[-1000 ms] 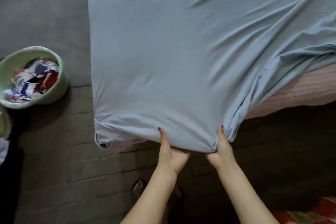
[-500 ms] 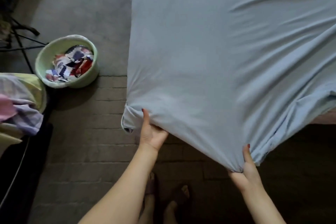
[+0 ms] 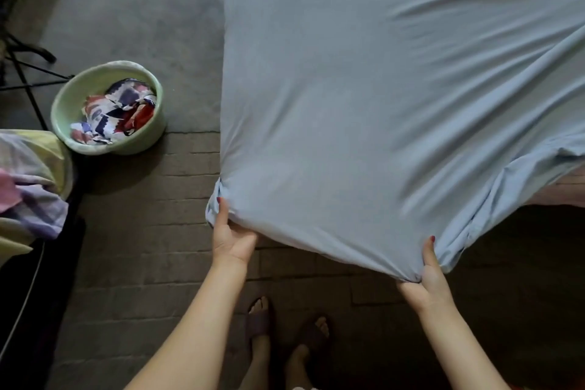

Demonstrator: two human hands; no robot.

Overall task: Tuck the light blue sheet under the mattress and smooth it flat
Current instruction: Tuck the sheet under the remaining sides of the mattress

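Note:
The light blue sheet covers the mattress from the top of the view down to its near end. My left hand grips the sheet's hem at the near left corner, thumb on top and fingers hidden under the cloth. My right hand holds a bunched fold of the hem further right, pulled out past the bed's edge. Diagonal creases run across the right half of the sheet. A strip of pink mattress shows bare at the right edge.
A pale green basin with patterned cloth stands on the floor to the left of the bed. A heap of pastel bedding lies at the far left. Black stand legs cross the upper left. My feet stand on brick flooring below.
My hands have spread apart along the near hem: the left one slid to the left corner, the right one stayed on the bunched fold. The view has shifted left, showing more floor.

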